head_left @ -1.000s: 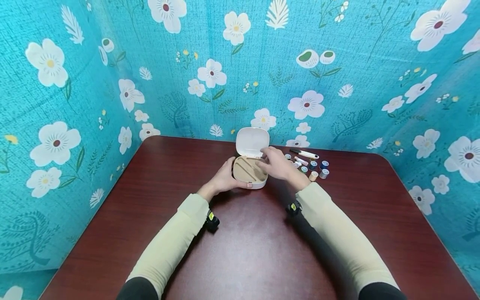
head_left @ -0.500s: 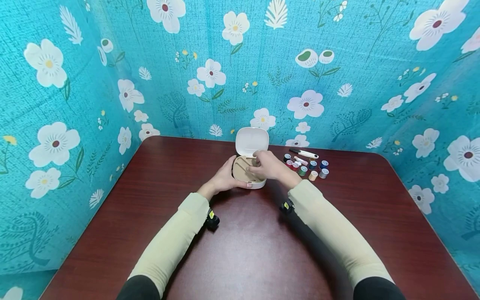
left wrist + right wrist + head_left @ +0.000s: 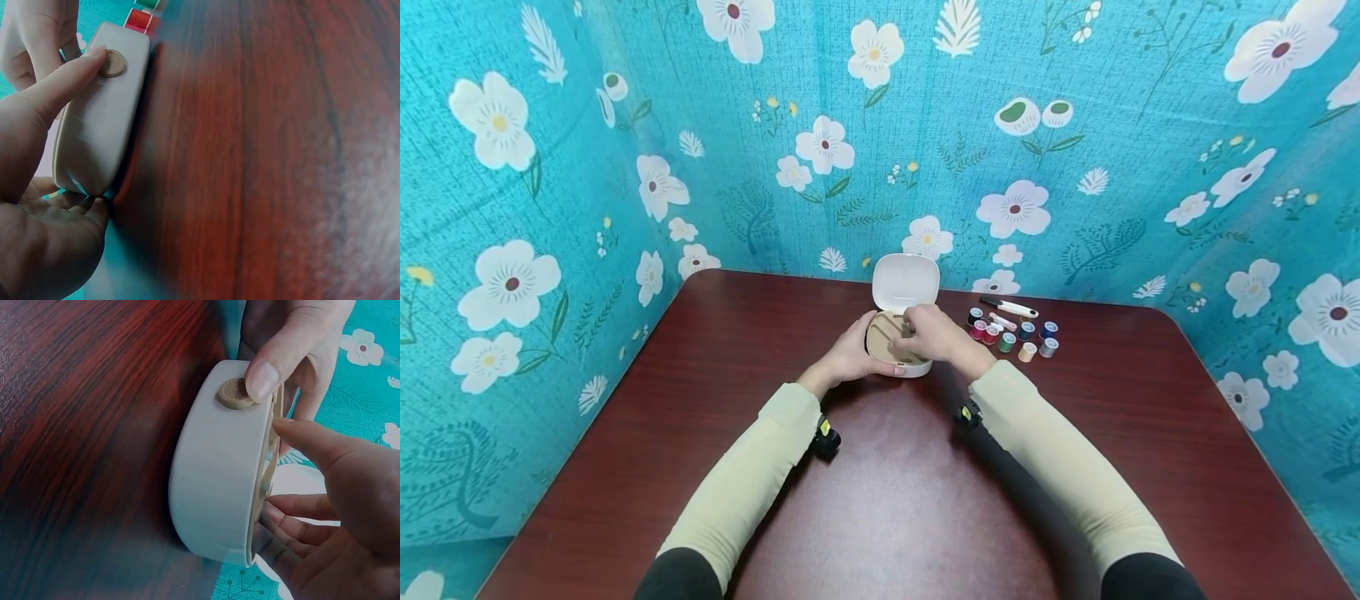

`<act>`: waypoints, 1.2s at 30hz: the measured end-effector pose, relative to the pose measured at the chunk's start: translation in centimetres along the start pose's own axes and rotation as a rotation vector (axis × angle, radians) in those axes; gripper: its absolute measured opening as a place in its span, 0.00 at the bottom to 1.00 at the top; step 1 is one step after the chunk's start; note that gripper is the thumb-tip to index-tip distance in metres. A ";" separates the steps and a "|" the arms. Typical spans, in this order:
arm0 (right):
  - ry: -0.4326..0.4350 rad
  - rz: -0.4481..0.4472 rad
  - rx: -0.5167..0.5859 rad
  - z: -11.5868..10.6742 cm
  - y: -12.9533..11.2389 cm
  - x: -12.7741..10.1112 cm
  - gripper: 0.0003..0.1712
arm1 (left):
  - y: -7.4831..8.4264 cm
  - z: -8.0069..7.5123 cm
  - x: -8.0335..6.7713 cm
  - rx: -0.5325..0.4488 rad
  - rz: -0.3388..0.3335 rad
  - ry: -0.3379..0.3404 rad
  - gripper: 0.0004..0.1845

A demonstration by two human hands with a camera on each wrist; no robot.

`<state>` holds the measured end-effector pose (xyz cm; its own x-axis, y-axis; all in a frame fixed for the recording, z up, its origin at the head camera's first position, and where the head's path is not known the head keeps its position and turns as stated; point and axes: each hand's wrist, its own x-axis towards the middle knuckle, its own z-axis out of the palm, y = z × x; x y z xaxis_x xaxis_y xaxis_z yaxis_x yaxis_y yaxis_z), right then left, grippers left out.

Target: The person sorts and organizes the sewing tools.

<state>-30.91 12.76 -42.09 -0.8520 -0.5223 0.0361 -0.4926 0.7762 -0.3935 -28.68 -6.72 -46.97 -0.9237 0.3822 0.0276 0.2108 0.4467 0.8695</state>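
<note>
Right hand (image 3: 929, 337) has moved left from the spools (image 3: 1009, 332) into the open case (image 3: 897, 346), fingers curled on something unseen; left hand (image 3: 848, 356) grips the case; next likely a spool.

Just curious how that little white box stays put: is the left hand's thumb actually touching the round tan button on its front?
Touching. The right wrist view shows the left hand with its thumb tip resting on the edge of the tan button on the white box.

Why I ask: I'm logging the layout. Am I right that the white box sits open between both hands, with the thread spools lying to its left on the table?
Not quite. The thread spools lie to the right of the white box, as the head view shows. The rest holds: the box is open, with the left hand gripping its side and the right hand over its tray.
</note>
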 end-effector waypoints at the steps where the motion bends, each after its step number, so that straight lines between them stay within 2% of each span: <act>1: -0.001 0.006 -0.003 0.0 -0.1 0.0 0.17 | 0.0 0.0 0.0 0.000 -0.006 -0.001 0.59; 5: -0.006 0.020 -0.011 0.3 -0.3 -0.1 0.16 | 0.2 0.0 -0.2 -0.008 -0.033 -0.009 0.58; 11: 0.018 0.001 -0.053 0.6 -0.5 -0.1 0.14 | 0.3 0.0 -0.3 -0.005 -0.030 -0.016 0.58; 23: 0.040 -0.046 -0.207 1.4 0.1 0.4 0.16 | 0.3 -0.2 -0.2 -0.015 -0.048 -0.020 0.63; 32: 0.064 -0.077 -0.212 1.3 0.2 0.7 0.14 | 0.3 -0.3 -0.1 -0.037 -0.030 -0.010 0.62; 36: 0.066 -0.079 -0.205 1.5 0.3 0.7 0.14 | 0.1 -0.3 -0.1 -0.029 -0.042 -0.017 0.62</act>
<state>-31.40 12.06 -43.55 -0.8157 -0.5655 0.1217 -0.5783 0.7929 -0.1920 -28.62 -6.94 -46.76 -0.9261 0.3769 -0.0175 0.1619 0.4389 0.8839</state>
